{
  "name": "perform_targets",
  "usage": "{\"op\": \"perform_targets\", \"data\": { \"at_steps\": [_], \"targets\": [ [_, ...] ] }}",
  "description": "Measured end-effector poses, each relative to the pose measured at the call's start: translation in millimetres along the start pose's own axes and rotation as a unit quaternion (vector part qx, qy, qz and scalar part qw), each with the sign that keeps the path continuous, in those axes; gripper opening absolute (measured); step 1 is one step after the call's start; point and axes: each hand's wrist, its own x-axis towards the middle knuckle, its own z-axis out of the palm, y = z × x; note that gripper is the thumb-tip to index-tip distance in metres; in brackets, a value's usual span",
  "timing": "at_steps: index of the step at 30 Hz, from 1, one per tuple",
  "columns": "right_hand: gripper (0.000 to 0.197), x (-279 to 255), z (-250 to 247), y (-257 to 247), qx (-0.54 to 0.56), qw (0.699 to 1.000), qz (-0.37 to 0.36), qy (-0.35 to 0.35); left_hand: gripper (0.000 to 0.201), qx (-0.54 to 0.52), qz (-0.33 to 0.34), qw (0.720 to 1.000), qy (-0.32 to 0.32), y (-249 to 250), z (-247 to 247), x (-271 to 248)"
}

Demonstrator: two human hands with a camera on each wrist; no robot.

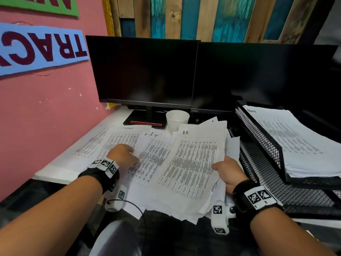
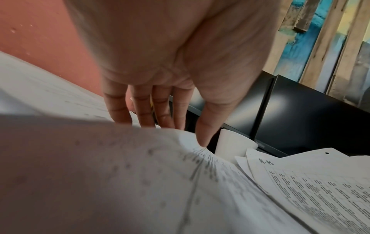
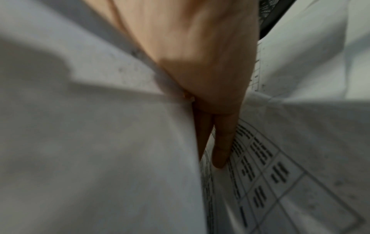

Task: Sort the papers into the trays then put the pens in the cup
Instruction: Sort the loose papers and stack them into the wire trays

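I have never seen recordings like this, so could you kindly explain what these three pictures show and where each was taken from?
No machine here: a person works with bare hands and wears three cameras. The wide picture comes from the head camera, looking down at a desk. The other two come from cameras strapped to the wrists, looking along the fingers. On the desk lie printed sheets, a cup and two dark monitors; a mesh tray on the right holds a stack headed Admin. The left hand rests on the sheets. The right hand grips the H-R sheet, thumb on top, fingers beneath.
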Motion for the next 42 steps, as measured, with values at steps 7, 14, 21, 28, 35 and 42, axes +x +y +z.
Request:
{"op": "perform_targets", "data": {
  "at_steps": [7, 14, 21, 28, 35, 42],
  "targets": [
    [0.038, 0.0, 2.4, -0.6, -0.001, 1.000, 0.003, 0.012, 0.011, -0.012, 0.025, 1.000, -0.011, -5.4, 0.0, -2.3],
    [0.038, -2.6, 1.1, -1.6, 0.019, 1.000, 0.001, 0.003, 0.006, -0.149, 0.071, 0.978, 0.127, -9.4, -35.2, -14.6],
    [0.036, -11.0, -0.6, -14.7, 0.054, 0.998, 0.000, -0.016, 0.013, -0.457, 0.075, 0.865, 0.196, -15.7, -73.9, -22.6],
    [0.035, -28.3, 13.1, -37.6, 0.114, 0.991, -0.026, -0.068, 0.020, -0.430, 0.045, 0.902, 0.019, 13.2, -29.7, -41.2],
    [0.029, -50.9, 25.4, -49.1, 0.106, 0.984, -0.103, -0.099, 0.023, -0.440, 0.063, 0.894, -0.049, 49.4, 11.8, -53.8],
    [0.033, -52.0, 21.8, -51.8, 0.070, 0.980, -0.165, -0.085, 0.037, -0.448, 0.144, 0.882, 0.020, 66.7, 3.4, -61.0]
  ]
}}
